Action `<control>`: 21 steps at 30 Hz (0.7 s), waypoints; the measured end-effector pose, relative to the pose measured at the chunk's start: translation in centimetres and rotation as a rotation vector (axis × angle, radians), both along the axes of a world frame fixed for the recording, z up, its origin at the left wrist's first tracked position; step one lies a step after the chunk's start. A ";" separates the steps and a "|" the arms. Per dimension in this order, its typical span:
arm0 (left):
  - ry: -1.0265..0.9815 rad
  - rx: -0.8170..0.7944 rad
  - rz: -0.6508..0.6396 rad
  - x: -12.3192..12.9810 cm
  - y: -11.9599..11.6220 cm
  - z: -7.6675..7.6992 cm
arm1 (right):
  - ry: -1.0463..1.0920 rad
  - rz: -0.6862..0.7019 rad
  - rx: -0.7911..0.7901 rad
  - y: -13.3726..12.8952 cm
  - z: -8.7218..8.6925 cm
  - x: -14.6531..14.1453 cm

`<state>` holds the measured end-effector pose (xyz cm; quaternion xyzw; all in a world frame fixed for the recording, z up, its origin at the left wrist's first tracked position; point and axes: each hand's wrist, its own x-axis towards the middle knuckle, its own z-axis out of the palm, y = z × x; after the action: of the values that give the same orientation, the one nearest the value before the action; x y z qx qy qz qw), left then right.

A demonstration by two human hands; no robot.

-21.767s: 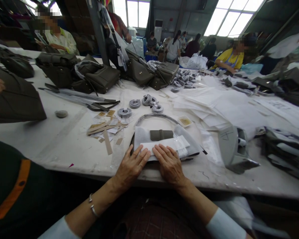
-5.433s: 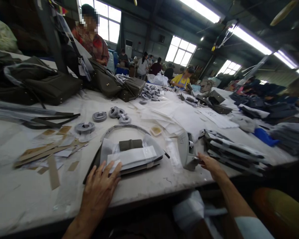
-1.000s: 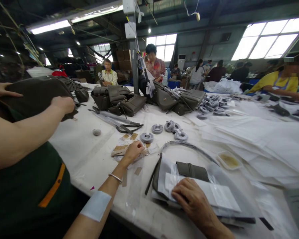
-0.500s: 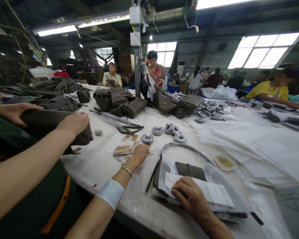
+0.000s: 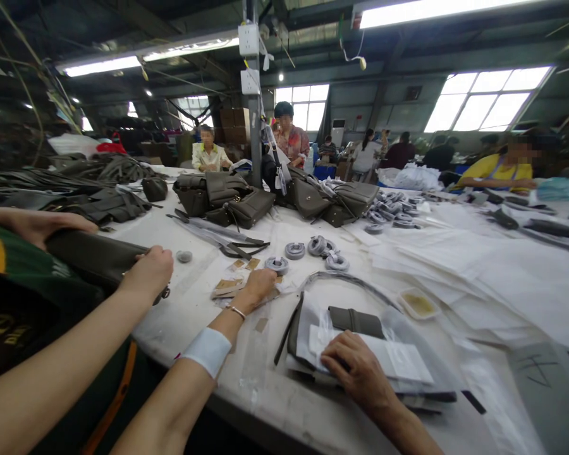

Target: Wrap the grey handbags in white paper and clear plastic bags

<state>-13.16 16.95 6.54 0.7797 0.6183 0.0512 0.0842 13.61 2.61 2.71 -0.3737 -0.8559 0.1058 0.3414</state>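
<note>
My left hand (image 5: 260, 285), with a bracelet on its wrist, reaches over small brown paper tags (image 5: 226, 288). Its fingers are pinched together just below a grey wrapped coil (image 5: 277, 265); what they hold is hidden. Near the table's front edge, my right hand (image 5: 353, 363) has its fingers curled on a white packet (image 5: 401, 363). Beneath the packet lies a dark olive bag (image 5: 294, 338) with clear plastic and white sheeting. A folded olive leather piece (image 5: 355, 321) sits just behind the packet, and the bag's wrapped handle (image 5: 355, 279) arches behind it.
A co-worker's hand (image 5: 149, 273) grips an olive bag (image 5: 97, 253) at my left. More bags (image 5: 251, 205) are piled at the table's far side beside a post (image 5: 255, 139). Several grey coils (image 5: 294, 251), dark straps (image 5: 246, 243), a plastic dish (image 5: 418, 304) and white sheets (image 5: 436, 259) surround my hands.
The view has turned slightly. My left hand has shifted a little away from me over the tags; my right hand stays on the packet. The co-worker's bag at left has tilted and come lower.
</note>
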 end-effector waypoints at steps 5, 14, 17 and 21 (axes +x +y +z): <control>-0.214 0.059 0.022 -2.1 -1.8 3.4 | 0.136 -0.039 -0.048 0.2 1.0 0.0; -0.686 -0.012 -0.041 -2.1 -4.4 6.5 | 0.367 -0.087 -0.182 0.8 7.3 -1.5; -0.805 -0.117 -0.105 -0.8 -5.7 7.1 | 0.498 -0.128 -0.329 1.5 8.8 -2.3; -0.983 -0.290 -0.178 1.2 -7.5 7.5 | 0.547 -0.198 -0.483 2.7 10.5 -3.7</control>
<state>-11.97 9.44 14.06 0.6935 0.4379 0.3177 0.4758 9.87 5.27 13.21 -0.4823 -0.6432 0.3671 0.4679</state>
